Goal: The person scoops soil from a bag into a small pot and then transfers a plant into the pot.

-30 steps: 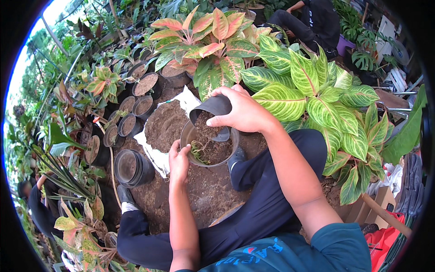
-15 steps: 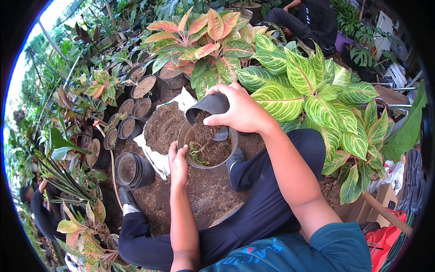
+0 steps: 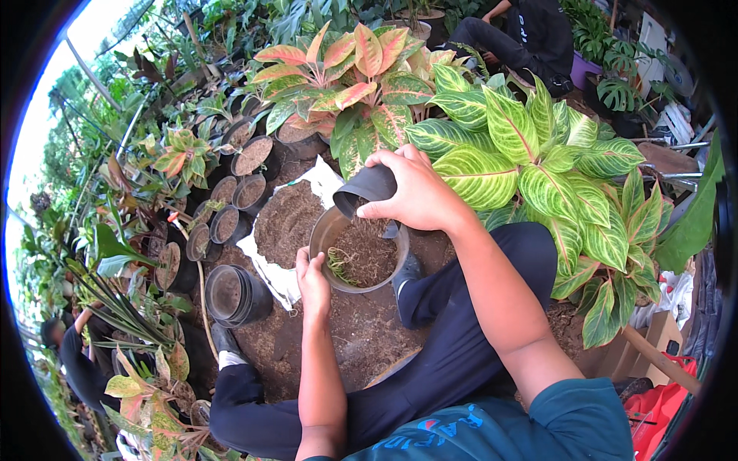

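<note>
My right hand (image 3: 419, 188) is closed around a small black plant pot (image 3: 370, 184), tipped with its mouth down over a bigger pot. That larger grey-brown pot (image 3: 327, 229) holds loose dark soil (image 3: 375, 250) and a small clump of green stems (image 3: 337, 263) near its left side. My left hand (image 3: 314, 283) grips the large pot's rim at its near left, thumb and fingers over the edge. A dark curved piece (image 3: 392, 229) shows by the right inner rim; I cannot make out what it is.
A white sack (image 3: 327, 178) heaped with soil (image 3: 288, 219) lies left of the large pot. Stacked black pots (image 3: 240, 296) stand nearer, several soil-filled pots (image 3: 250, 192) beyond. Leafy plants (image 3: 530, 154) crowd the far right. Other people sit at the back (image 3: 511, 38) and far left (image 3: 81, 361).
Soil that was spilling from the small pot now lies in the large one. The small pot, still tipped in my right hand, shows less soil at its mouth. The view has shifted slightly.
</note>
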A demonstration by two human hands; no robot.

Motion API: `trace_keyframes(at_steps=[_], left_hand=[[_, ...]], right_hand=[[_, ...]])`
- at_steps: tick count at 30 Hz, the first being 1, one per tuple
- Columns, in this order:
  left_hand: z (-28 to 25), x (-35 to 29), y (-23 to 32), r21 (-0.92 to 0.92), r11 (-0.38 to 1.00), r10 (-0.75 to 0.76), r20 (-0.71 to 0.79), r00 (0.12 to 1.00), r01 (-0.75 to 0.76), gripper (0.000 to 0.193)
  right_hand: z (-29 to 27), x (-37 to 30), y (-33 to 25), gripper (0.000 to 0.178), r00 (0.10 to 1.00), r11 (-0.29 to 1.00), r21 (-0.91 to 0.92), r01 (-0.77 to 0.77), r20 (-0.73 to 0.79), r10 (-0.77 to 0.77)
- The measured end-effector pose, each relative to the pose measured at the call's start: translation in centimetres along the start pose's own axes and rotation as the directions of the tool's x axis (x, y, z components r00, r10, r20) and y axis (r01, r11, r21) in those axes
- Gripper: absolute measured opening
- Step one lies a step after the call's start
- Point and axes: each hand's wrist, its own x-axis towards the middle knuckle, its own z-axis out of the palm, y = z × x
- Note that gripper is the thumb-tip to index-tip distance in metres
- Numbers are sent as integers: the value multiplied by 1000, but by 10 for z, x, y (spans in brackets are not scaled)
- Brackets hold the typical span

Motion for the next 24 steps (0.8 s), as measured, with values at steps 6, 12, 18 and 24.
trace_keyframes(at_steps=[6, 12, 18, 24], left_hand=[[2, -1, 1, -79, 996, -29, 36, 999, 32, 24], [3, -4, 11, -71, 995, -70, 11, 997, 71, 23], [-5, 4, -2, -79, 997, -23, 64, 998, 28, 22], [2, -1, 8, -86, 995, -55, 38, 998, 58, 20]], right_hand=[[-4, -1, -6, 80, 1000, 1000, 26, -1, -30, 2], [0, -2, 0, 81, 994, 999, -41, 34, -103, -39], [2, -2, -5, 79, 997, 1000, -24, 19, -73, -21], [5, -3, -4, 78, 993, 999, -36, 34, -109, -37]])
